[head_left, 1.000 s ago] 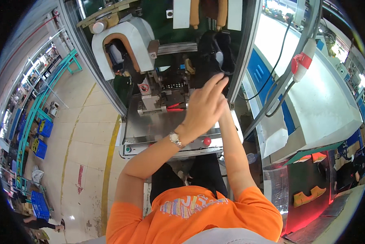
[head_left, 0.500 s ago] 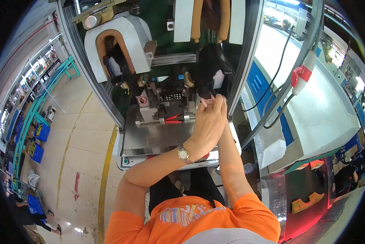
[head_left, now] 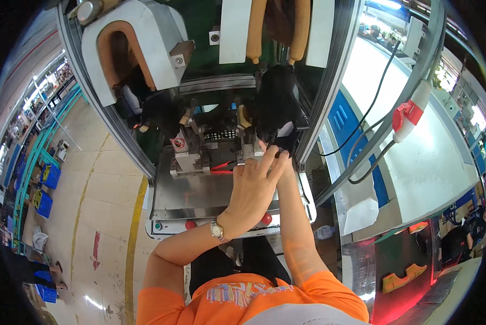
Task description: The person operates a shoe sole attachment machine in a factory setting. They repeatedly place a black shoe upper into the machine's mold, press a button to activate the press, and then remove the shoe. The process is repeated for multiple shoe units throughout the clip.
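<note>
A black shoe upper (head_left: 278, 103) with a pale lining patch sits on the right-hand station of the machine in front of me. My left hand (head_left: 252, 187), a watch on its wrist, reaches across to its lower edge. Its fingers are bent and pressed together on the dark edge there. My right hand (head_left: 287, 168) is behind the left one at the same spot, and its fingers are mostly hidden. A second dark upper (head_left: 161, 111) is at the left station. Red-handled pliers (head_left: 221, 169) lie on the metal plate (head_left: 191, 192) left of my hands.
A white clamp with a brown U-shaped pad (head_left: 104, 46) stands above the left station, long brown pads (head_left: 256, 30) above the right. Metal posts (head_left: 335, 70) frame the machine. A red-and-white plug connector (head_left: 408, 116) hangs at right. Orange-lit shoe pieces (head_left: 404, 278) lie lower right.
The view has shifted, so the machine appears lower and further left. My left hand's fingers have spread a little and lie lower along the upper's edge. Both hands stay at the upper.
</note>
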`<state>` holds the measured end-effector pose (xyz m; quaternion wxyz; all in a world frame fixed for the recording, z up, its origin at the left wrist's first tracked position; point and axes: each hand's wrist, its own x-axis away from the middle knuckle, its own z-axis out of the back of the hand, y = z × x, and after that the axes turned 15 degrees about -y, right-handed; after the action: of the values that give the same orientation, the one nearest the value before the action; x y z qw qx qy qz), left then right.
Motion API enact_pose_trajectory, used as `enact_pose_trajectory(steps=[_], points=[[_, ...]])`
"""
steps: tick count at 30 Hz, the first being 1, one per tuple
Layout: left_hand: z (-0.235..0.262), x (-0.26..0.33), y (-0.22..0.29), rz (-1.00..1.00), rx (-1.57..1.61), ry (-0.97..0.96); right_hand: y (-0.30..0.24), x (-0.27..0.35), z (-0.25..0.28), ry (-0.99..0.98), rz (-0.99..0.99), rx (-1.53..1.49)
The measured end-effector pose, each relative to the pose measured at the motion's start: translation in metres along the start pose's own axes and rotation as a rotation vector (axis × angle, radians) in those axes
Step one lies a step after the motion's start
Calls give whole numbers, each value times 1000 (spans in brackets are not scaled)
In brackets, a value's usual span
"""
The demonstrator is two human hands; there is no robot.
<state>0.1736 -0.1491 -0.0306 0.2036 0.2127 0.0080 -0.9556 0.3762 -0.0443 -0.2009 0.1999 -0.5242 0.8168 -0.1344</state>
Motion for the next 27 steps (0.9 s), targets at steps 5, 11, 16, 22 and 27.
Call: enact_pose_trajectory(steps=[5,11,16,22,27], points=[[-1,1,-4,7,13,-15,-5,14,-31,77,-51,20],[-7,2,-4,11,-19,13,-14,29,-48,-72,16,84],[-1,0,-8,-101,215,11,-20,32,-40,-48,-68,131],[62,41,-76,-58,303,362,-47,135,68,415,250,1399],[116,63,-188,219,319,785,-39,230,159,682,-140,1777]])
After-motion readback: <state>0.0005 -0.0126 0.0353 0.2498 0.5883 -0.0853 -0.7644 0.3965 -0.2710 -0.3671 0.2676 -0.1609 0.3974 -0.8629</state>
